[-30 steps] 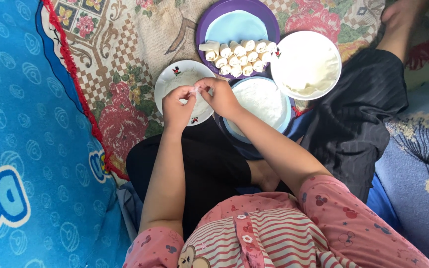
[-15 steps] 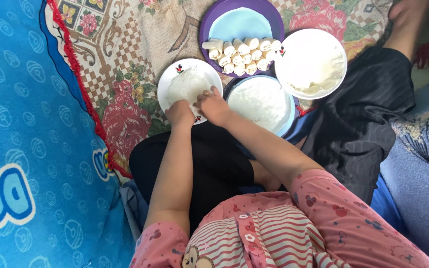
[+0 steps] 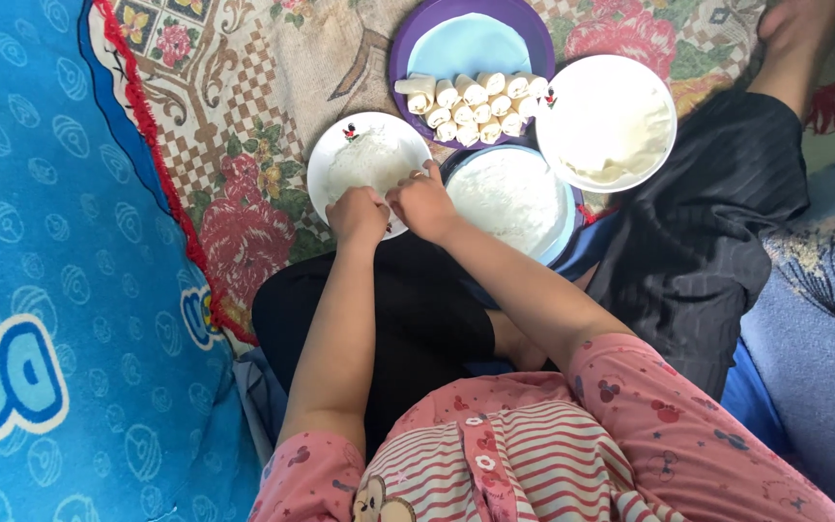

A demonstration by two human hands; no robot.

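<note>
While both hands sit low at the near edge of the small white plate point(image 3: 367, 159), the left hand point(image 3: 358, 215) is curled, knuckles up, and the right hand point(image 3: 424, 202) is bent beside it, touching it; what the fingertips pinch I cannot tell. A thin white wrapper point(image 3: 364, 162) lies flat on that plate. Right of it sits a bowl of white flour point(image 3: 509, 198), farther off a purple plate point(image 3: 471, 43) with rolled white pieces point(image 3: 471, 101), and a white bowl point(image 3: 606, 121) at far right
</note>
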